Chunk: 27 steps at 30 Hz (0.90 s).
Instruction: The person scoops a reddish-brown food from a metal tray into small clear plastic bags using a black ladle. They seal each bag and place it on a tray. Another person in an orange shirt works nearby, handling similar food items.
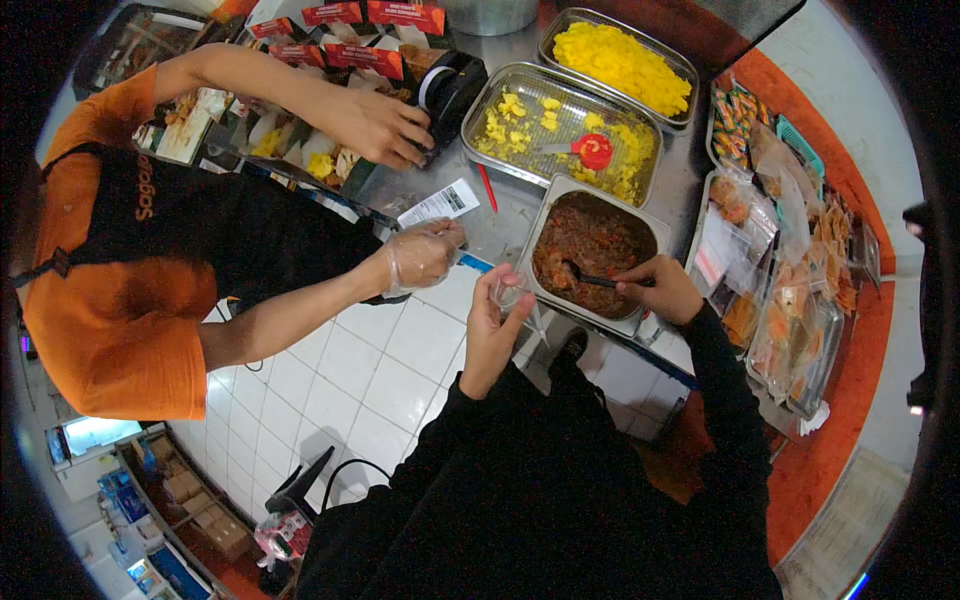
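Note:
My left hand (496,330) holds a small clear plastic bag (513,291) with its mouth spread open, just left of a steel food pan (551,196). The pan holds a reddish-brown chunky sauce (592,232). With my right hand (664,289) I grip the handle of a black spoon (596,280), whose bowl is down in the sauce. Beyond the pan lies a perforated steel tray (491,86) with scattered bits of yellow food and a red scoop (595,151). A second tray (547,56) is heaped with yellow food.
A co-worker in an orange shirt (127,337) stands at left, one gloved hand (424,255) near a printed slip (442,202) and red pen (487,189), the other on a black device (454,90). Food boxes (364,60) stand beyond. Bagged items (787,322) fill trays at right.

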Tool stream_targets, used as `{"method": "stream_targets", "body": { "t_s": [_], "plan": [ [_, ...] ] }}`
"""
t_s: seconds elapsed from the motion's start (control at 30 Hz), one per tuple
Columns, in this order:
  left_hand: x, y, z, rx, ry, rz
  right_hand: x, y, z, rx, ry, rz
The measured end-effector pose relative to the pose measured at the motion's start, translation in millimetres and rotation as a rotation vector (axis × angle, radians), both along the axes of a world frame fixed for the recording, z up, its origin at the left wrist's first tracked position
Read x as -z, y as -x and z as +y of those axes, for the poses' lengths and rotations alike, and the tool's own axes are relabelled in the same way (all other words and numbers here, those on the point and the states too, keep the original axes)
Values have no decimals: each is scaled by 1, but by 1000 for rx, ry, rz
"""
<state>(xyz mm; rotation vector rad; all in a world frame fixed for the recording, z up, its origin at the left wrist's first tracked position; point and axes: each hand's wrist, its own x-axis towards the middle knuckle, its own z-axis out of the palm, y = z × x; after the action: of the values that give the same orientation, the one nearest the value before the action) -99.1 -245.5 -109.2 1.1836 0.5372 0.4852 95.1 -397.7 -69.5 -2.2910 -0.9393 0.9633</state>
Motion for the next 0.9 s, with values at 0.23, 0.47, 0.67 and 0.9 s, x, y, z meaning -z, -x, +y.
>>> {"method": "stream_targets", "body": {
  "t_s": [0.23,0.47,0.67,0.9],
  "plan": [
    [0,2,0,-26,7,8,8,36,14,-68,57,-490],
    [-1,1,-1,-35,-33,16,29,46,23,-77,-17,-380],
    [-4,2,-2,-43,-15,43,26,21,2,141,-70,-86],
    [-7,0,-3,-84,-91,110,0,33,-16,97,-291,-572]
  ]
}}
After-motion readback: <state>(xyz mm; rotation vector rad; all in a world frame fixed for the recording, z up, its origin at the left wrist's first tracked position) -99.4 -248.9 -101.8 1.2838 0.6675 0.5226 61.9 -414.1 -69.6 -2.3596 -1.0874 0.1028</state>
